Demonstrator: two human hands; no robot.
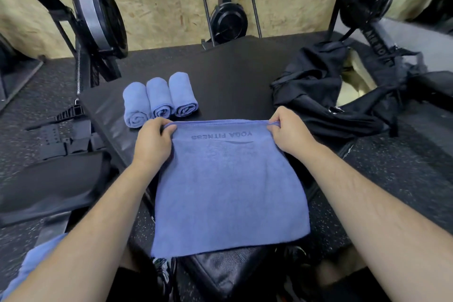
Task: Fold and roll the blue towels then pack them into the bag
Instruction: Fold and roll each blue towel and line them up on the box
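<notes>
A blue towel [228,191] printed "YOGA FITNESS" hangs flat in front of me over the near edge of a black padded platform [232,76]. My left hand [153,144] pinches its top left corner and my right hand [291,132] pinches its top right corner, holding the top edge taut. Three rolled blue towels [159,99] lie side by side on the platform just beyond my left hand. The black bag [326,91] sits at the right of the platform, its mouth open and showing a pale lining [355,81].
Rowing machines stand around: one with a flywheel [98,17] at the left, one upright at the back centre [229,22], another at the right [367,2]. An OSB wall runs behind. More blue cloth [31,262] lies at bottom left. Speckled rubber floor surrounds the platform.
</notes>
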